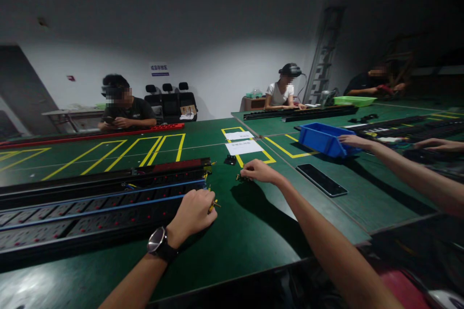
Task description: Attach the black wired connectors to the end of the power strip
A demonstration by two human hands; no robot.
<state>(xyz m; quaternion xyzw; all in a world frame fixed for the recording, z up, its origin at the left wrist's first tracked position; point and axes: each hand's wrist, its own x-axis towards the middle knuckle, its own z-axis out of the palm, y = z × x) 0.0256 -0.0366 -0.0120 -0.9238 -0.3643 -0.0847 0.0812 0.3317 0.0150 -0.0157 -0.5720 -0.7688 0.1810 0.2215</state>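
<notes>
My left hand, with a watch on its wrist, is curled at the right end of the nearest long black socket strip. A short yellow wire end pokes out between its thumb and fingers. More yellow bits stick out from the ends of the strips behind it. My right hand is closed in a pinch low over the green table, at a few small dark and brass-coloured pieces. Its fingertips hide what they grip. Just beyond lies a small black part.
Right of my right hand lies a phone. A co-worker's hand touches a blue bin. White paper sheets and yellow tape rectangles mark the table. Several people sit around it; a green tray stands far right.
</notes>
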